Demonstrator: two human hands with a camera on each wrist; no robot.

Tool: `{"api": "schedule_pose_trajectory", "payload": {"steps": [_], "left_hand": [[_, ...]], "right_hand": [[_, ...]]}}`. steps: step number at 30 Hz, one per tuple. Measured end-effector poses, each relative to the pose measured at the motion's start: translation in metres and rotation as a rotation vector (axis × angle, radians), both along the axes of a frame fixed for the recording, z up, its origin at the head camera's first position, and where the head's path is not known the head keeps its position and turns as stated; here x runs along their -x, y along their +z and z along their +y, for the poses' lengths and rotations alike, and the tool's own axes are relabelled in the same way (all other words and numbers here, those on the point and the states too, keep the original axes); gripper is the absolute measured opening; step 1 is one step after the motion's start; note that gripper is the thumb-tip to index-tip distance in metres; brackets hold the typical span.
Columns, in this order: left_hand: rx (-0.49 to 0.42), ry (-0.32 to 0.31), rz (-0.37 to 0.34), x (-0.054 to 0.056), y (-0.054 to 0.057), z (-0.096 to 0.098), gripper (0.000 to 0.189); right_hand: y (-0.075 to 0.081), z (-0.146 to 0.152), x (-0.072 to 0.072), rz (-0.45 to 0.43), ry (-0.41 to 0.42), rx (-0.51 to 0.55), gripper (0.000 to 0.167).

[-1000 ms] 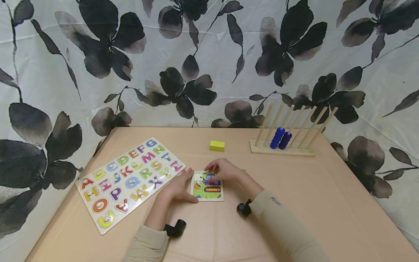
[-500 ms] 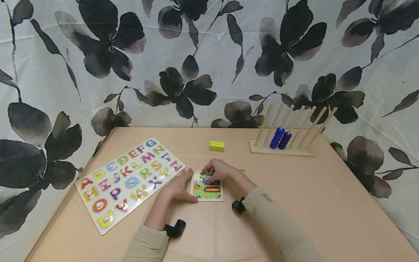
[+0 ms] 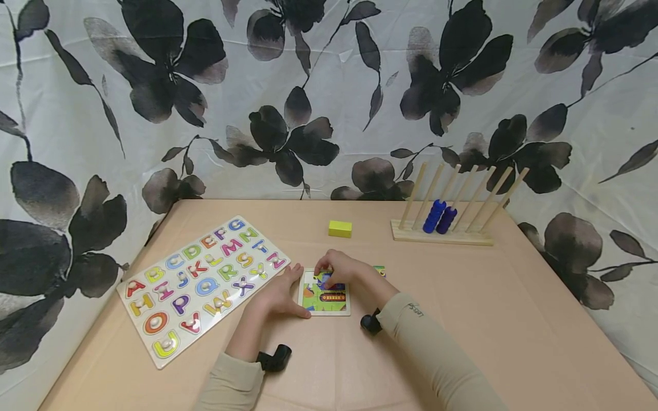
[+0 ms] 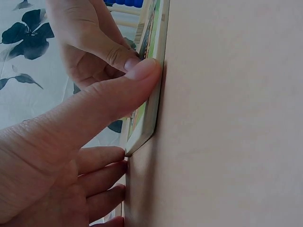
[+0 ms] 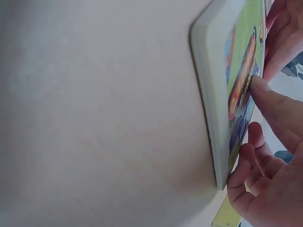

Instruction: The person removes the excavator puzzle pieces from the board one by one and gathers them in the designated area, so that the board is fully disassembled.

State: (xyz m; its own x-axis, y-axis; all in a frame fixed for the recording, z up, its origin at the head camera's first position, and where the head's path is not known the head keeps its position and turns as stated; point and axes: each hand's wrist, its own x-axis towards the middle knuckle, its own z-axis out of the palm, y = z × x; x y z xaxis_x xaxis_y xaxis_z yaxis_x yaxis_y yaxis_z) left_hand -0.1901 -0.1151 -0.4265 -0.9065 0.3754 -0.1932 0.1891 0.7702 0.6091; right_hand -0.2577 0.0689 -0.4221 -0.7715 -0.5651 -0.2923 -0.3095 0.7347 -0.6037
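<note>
A small framed jigsaw puzzle (image 3: 334, 305) lies in the middle of the table, its picture showing an orange-and-red tracked vehicle on green. My left hand (image 3: 275, 294) holds it at the left side: the thumb lies on the near corner, the other fingers along the left edge. Over the upper part of the picture, my right hand (image 3: 344, 269) has its fingers bent, pinching a jigsaw piece (image 3: 323, 278) mostly hidden under it. In the right wrist view the right thumb (image 5: 265, 90) touches the picture and the curled fingers reach its far edge.
A white alphabet board (image 3: 205, 285) with knobbed letters lies close left of the left hand. Behind the puzzle sits a yellow block (image 3: 340, 229). A wooden peg rack (image 3: 444, 238) with blue beads stands at the back right. A green printed piece (image 3: 380, 270) shows behind the right wrist.
My right hand and forearm have shifted slightly left over the puzzle, uncovering more of the green piece behind the wrist. The left hand and the puzzle stay in place.
</note>
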Motion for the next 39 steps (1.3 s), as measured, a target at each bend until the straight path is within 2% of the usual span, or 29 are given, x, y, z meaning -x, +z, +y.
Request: {"api": "schedule_pose_trajectory", "payload": {"steps": [11, 19, 30, 39], "left_hand": [[0.008, -0.002, 0.003, 0.0002, 0.0010, 0.0000, 0.102], [-0.005, 0.009, -0.005, -0.0005, 0.0010, -0.0003, 0.101], [0.002, 0.011, -0.007, -0.0006, 0.0008, 0.0013, 0.102], [0.015, 0.007, 0.004, 0.0000, -0.0011, 0.0012, 0.103]], "right_hand": [[0.0026, 0.0001, -0.0006, -0.011, -0.013, 0.025, 0.023], [0.0034, 0.0026, 0.0014, 0.034, -0.013, 0.057, 0.027], [0.0047, 0.0049, 0.0032, 0.019, -0.030, 0.031, 0.028], [0.0030, 0.0090, 0.0029, 0.011, -0.052, 0.071, 0.029]]}}
